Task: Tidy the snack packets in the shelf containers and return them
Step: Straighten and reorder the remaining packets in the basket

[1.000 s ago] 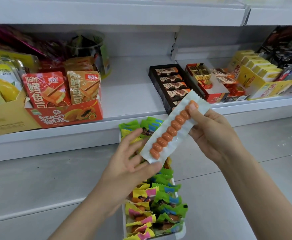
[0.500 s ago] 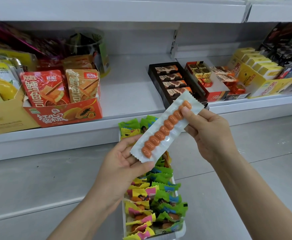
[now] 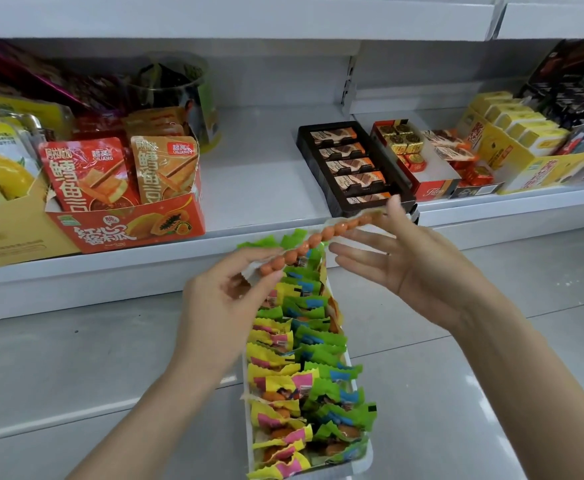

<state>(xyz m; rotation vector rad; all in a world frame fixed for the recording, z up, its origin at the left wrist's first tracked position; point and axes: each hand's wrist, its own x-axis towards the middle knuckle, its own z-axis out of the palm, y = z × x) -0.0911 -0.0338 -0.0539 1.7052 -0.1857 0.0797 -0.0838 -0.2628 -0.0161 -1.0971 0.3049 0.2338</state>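
A long clear packet holding a row of orange sausage balls hangs edge-on above the far end of a narrow white container. My left hand pinches the packet's near-left end between thumb and fingers. My right hand is at the far-right end with its fingers straight and spread beneath the packet and its thumb touching the tip. The container stands on the lower ledge and is packed with several green, yellow and pink snack packets in rows.
On the shelf behind stand a red papaya box with fish-snack pouches, a cardboard box at the left, a black chocolate tray and yellow boxes at the right. A bare shelf strip lies between the red box and the tray.
The packet has turned from flat-facing to edge-on and dropped lower. My left hand now pinches its near end. My right hand's fingers have straightened and spread.
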